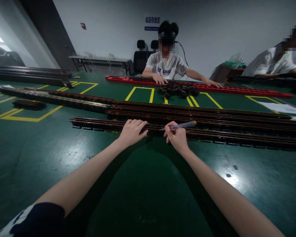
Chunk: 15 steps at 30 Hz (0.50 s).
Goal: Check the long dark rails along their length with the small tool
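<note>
A long dark slotted rail (pixel 101 124) lies across the green table in front of me. My left hand (pixel 132 132) rests over this rail with its fingers stretched out and the thumb apart. A little to the right, my right hand (pixel 177 136) is closed around a screwdriver (pixel 185 125) with a clear bluish handle. The thin metal tip of the screwdriver points left, close over the rail. Whether the tip touches the rail I cannot tell. Just behind lie several more dark rails (pixel 212 115), side by side.
Across the green table (pixel 51 164), a person (pixel 166 64) has both hands by a red slotted bar (pixel 249 90) and a pile of small black parts (pixel 179 90). Another person (pixel 268 62) sits at the right. More dark rails (pixel 27 76) and a short bundle (pixel 29 104) lie left.
</note>
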Each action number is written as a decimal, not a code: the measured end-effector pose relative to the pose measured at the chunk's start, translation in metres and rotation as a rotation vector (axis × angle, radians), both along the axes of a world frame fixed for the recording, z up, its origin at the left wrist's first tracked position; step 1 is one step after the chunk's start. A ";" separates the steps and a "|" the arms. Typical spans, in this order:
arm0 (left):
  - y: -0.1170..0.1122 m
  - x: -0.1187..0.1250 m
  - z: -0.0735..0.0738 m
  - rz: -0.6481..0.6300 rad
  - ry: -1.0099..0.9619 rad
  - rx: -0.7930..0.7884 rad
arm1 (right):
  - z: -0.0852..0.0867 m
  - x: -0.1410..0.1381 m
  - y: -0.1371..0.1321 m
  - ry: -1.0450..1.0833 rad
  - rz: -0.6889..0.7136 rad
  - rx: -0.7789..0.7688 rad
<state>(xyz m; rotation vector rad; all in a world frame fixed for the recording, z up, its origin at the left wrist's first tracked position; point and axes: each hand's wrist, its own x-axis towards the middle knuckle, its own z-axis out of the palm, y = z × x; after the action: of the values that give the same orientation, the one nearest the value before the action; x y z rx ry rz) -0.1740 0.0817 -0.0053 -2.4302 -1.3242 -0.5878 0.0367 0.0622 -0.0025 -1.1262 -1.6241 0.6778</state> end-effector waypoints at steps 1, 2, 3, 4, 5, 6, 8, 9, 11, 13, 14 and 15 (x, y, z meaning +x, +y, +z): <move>0.000 0.000 0.000 -0.001 -0.003 -0.005 | 0.000 0.000 0.000 -0.005 -0.002 0.004; 0.000 0.000 0.000 -0.002 -0.005 -0.010 | 0.001 0.000 0.000 -0.011 -0.006 0.008; 0.000 0.000 0.000 -0.003 -0.007 -0.013 | 0.001 0.000 0.000 -0.017 -0.010 0.010; 0.000 0.000 0.000 -0.004 -0.008 -0.014 | 0.001 0.000 0.000 -0.022 -0.014 0.012; 0.000 0.000 0.000 -0.005 -0.009 -0.013 | 0.001 0.000 0.000 -0.026 -0.017 0.014; 0.001 0.000 0.000 -0.005 -0.008 -0.012 | 0.001 0.000 0.000 -0.028 -0.020 0.016; 0.001 -0.001 -0.001 -0.005 -0.008 -0.010 | 0.001 0.000 0.000 -0.026 -0.025 0.018; 0.001 -0.001 -0.001 -0.005 -0.008 -0.011 | 0.001 0.000 0.000 -0.025 -0.026 0.018; 0.001 -0.001 0.000 -0.005 -0.010 -0.016 | 0.001 0.000 -0.001 -0.032 -0.033 0.018; 0.000 -0.001 0.000 -0.009 -0.012 -0.018 | 0.001 0.000 -0.001 -0.055 -0.049 0.030; 0.000 0.000 0.001 -0.010 -0.013 -0.019 | 0.001 0.000 -0.001 -0.072 -0.059 0.041; 0.000 0.000 0.001 -0.011 -0.013 -0.019 | 0.001 0.001 -0.001 -0.090 -0.072 0.053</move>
<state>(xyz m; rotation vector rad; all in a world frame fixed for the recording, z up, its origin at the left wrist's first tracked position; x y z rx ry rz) -0.1744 0.0819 -0.0045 -2.4542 -1.3289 -0.5977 0.0373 0.0611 -0.0012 -1.1851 -1.6591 0.5411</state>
